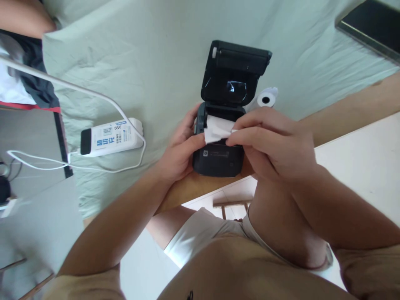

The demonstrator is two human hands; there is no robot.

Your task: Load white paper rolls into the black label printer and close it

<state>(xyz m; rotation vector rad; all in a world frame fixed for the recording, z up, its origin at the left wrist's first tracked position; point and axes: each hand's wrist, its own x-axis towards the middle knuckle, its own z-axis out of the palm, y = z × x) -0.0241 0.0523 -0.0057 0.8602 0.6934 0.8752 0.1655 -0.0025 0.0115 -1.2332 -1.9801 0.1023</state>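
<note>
Pinched together on white paper (217, 128), my right hand (278, 143) sits at three o'clock; my left hand (179, 152) clasps the central black printer (218, 163) from nine, thumb touching the paper. Its lid (239, 66) opens toward twelve, a paper roll (260, 99) at two. Farther out at nine, a white power bank (114, 136) reads 超级充 — the printer's label (217, 153) blurs.

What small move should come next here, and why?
Probably smoothing the white paper flat: it looks bunched where the right hand pinches it, the lid stands open, and the left hand already steadies the black device.
</note>
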